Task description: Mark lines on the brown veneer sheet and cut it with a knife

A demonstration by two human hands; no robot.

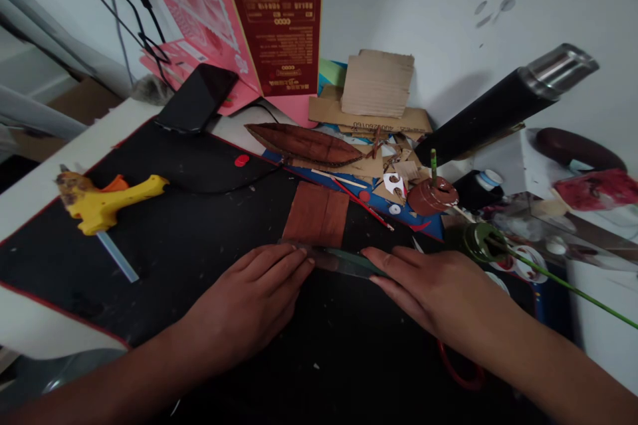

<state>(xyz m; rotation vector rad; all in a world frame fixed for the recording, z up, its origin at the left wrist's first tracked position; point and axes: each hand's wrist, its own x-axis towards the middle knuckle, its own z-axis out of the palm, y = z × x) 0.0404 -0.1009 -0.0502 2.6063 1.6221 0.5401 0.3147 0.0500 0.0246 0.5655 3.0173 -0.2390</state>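
Note:
A reddish-brown square piece lies on the black mat, its near edge against a clear ruler-like strip. My left hand presses the strip's left end with its fingers together. In my right hand, closed between thumb and fingers, is a dark green flat tool, which lies along the strip and points left. Its tip near my left fingertips is hard to make out. Behind the square rests a brown boat-shaped piece.
A yellow glue gun lies at left, its cord running right. Behind are a phone, pink box, cardboard and black flask. Paint jars stand at right; red scissor handles lie beneath my right forearm.

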